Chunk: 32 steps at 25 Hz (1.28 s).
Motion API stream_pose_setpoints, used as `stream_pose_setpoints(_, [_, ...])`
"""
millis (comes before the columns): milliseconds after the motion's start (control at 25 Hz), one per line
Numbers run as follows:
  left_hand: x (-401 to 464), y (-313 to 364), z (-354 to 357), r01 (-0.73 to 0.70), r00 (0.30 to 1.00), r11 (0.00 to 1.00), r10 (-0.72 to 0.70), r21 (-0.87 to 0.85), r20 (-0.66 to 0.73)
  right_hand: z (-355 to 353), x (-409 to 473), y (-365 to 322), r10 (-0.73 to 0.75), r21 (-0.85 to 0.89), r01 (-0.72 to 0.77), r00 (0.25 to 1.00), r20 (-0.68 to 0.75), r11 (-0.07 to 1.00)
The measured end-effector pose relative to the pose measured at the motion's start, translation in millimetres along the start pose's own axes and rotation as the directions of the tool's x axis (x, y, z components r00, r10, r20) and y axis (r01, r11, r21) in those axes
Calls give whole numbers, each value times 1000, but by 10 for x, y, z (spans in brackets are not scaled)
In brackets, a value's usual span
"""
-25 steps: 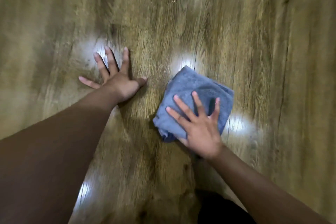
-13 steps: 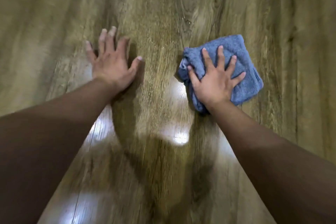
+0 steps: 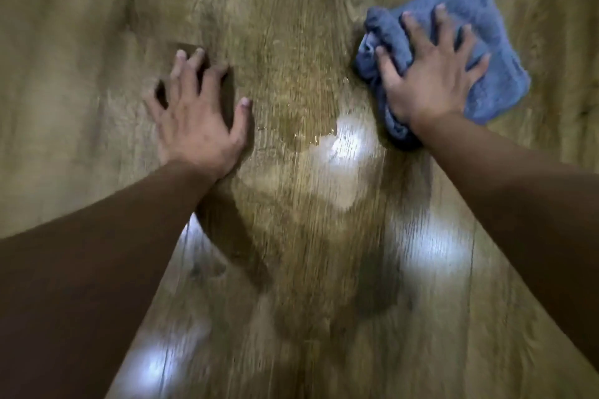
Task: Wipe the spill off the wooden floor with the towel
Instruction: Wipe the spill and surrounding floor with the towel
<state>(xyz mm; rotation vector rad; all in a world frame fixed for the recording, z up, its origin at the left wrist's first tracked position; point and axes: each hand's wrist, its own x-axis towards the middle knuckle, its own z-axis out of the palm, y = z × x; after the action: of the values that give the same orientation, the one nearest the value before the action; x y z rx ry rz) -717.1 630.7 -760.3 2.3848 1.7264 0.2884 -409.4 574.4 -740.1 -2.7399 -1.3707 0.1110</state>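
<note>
A folded blue towel point(image 3: 492, 74) lies on the wooden floor point(image 3: 81, 74) at the upper right. My right hand point(image 3: 431, 74) presses flat on it with fingers spread. The towel's left edge is bunched up beside my thumb. My left hand point(image 3: 199, 120) rests flat on the bare floor to the left, fingers straight. Between the two hands a thin wet sheen of spill point(image 3: 301, 136) glints on the boards, just left of and below the towel. The view is blurred by motion.
Bright reflections of ceiling light point(image 3: 350, 142) shine on the floor between and below my arms. Shadows of my arms fall across the boards in the lower middle. Nothing else lies on the floor in view.
My right hand has pushed the towel away from me and to the right across the floor. The left hand stays planted on the floor. The wet patch now shows between the hands.
</note>
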Motion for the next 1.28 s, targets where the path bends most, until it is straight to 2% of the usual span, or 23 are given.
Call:
stream_pose_setpoints(160, [25,29,-24,-4,1000,1000,4,0,-14,-74,12,-21,-43,-8,43,999,2,999])
stream_pose_setpoints(280, [40,36,-45,-5,1000,1000,6,12,-13,-112,-172,-49,-205,34,204,979,3,978])
stream_pose_setpoints(400, [50,50,-61,-7,1000,1000,7,-2,-6,-82,-516,-40,-285,103,290,957,-59,952])
stream_pose_setpoints(560, [47,52,-57,-1,1000,1000,1,6,-7,-199,-726,-83,-316,134,317,948,-27,939])
stream_pose_setpoints(720, [44,57,-80,11,1000,1000,-11,-9,-12,-244,-1732,-229,-369,50,368,929,21,929])
stream_pose_setpoints(840, [51,40,-50,1,1000,1000,0,6,-23,-231,-1816,-111,-504,-20,509,856,115,861])
stream_pose_setpoints(960, [53,35,-42,8,1000,1000,-7,25,-15,-281,-1316,110,-718,-38,731,678,158,682])
stream_pose_setpoints(1040, [57,35,-29,10,1000,1000,-9,26,-15,-260,-1061,150,-806,-51,828,556,202,559])
stream_pose_setpoints(1080, [58,32,-23,8,1000,1000,-7,23,-19,-226,-995,119,-826,-57,852,520,216,521])
stream_pose_setpoints(1160, [55,30,-19,2,1000,1000,-2,16,-30,-171,-946,45,-825,-61,850,523,213,523])
stream_pose_setpoints(1280, [45,43,-34,-2,999,1000,3,10,-41,-156,-950,9,-799,-29,810,583,147,586])
